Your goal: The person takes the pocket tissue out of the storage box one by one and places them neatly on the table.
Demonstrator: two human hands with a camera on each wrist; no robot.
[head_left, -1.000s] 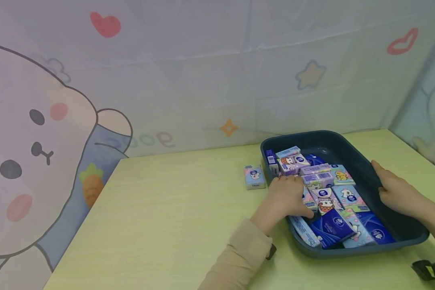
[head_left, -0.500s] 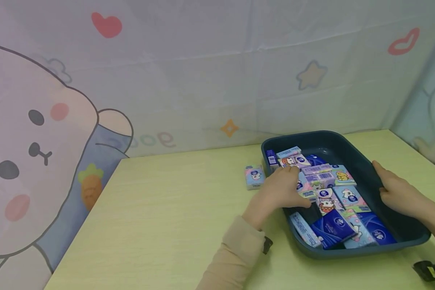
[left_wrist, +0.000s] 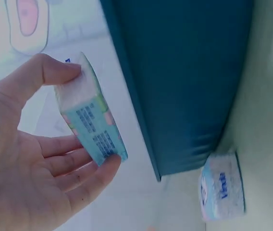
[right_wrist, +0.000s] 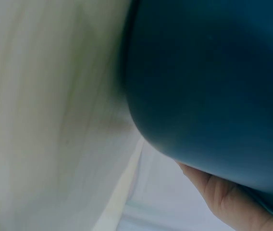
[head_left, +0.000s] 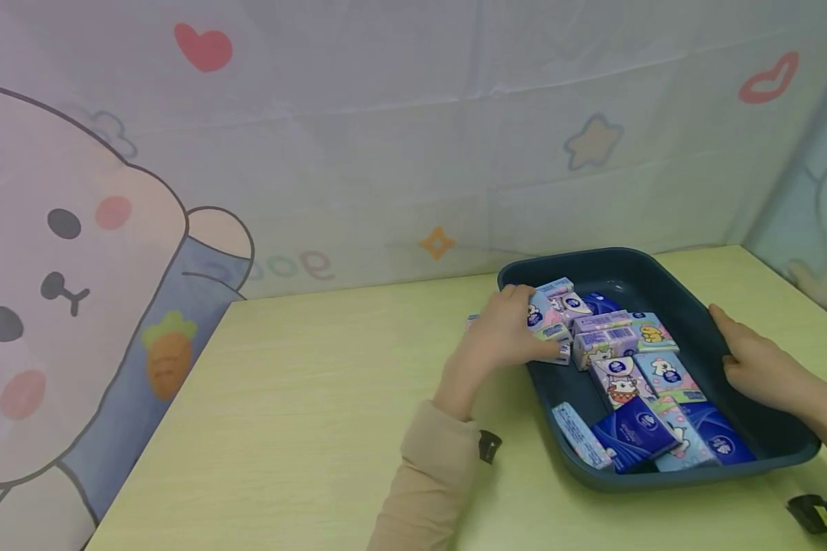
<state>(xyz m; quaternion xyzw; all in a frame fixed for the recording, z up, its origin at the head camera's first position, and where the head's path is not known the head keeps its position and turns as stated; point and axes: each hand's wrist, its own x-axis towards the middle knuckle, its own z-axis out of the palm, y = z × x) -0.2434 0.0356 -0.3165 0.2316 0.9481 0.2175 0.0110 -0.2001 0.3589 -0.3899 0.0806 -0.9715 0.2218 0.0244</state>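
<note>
In the head view my left hand [head_left: 492,333] is above the left rim of a dark teal plastic bin [head_left: 730,398], holding a light-blue and pink tissue pack [head_left: 540,310]. The left wrist view shows that tissue pack [left_wrist: 91,122] pinched between thumb and fingertips, apart from the bin's outer wall [left_wrist: 184,72]. My right hand [head_left: 765,363] grips the bin's right rim. In the right wrist view only part of that hand [right_wrist: 218,195] shows, against the bin wall [right_wrist: 208,96]. Several cartoon-printed packs [head_left: 619,381] and dark blue packs [head_left: 635,432] lie in the bin.
One more Vinda tissue pack [left_wrist: 223,187] sits on the table outside the bin's left side, mostly hidden by my left hand in the head view. The pale yellow table [head_left: 282,413] ends at a printed cloth backdrop [head_left: 386,153]. A narrow pack [head_left: 582,436] leans near the bin's front-left corner.
My left hand has picked up a tissue pack from the bin's left part and carried it up and left towards the rim. Bare bin floor now shows there. My right hand stays put.
</note>
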